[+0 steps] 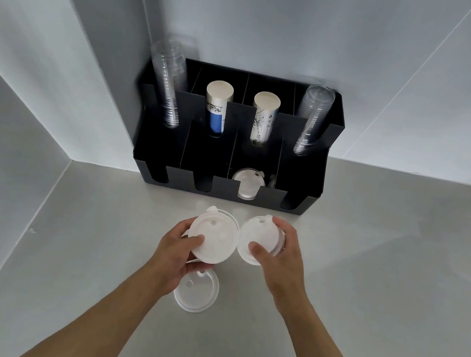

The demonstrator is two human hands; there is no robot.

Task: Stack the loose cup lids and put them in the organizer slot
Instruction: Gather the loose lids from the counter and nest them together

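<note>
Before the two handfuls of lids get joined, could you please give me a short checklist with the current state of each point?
1. Left hand grips its lid stack: ok.
2. Right hand grips its lids: ok.
3. Both stacks face the same way: cannot tell.
4. All loose lids gathered: not ok, one lid on the counter remains under the left hand.
5. Organizer slot with lids in the slot has room: cannot tell.

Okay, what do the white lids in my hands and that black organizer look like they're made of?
The lids in the left hand and lids in the right hand look like thin moulded plastic, matte and slightly translucent at the edges. The black organizer looks like rigid, smooth plastic or acrylic sheet with flat panels; which one is unclear.
</note>
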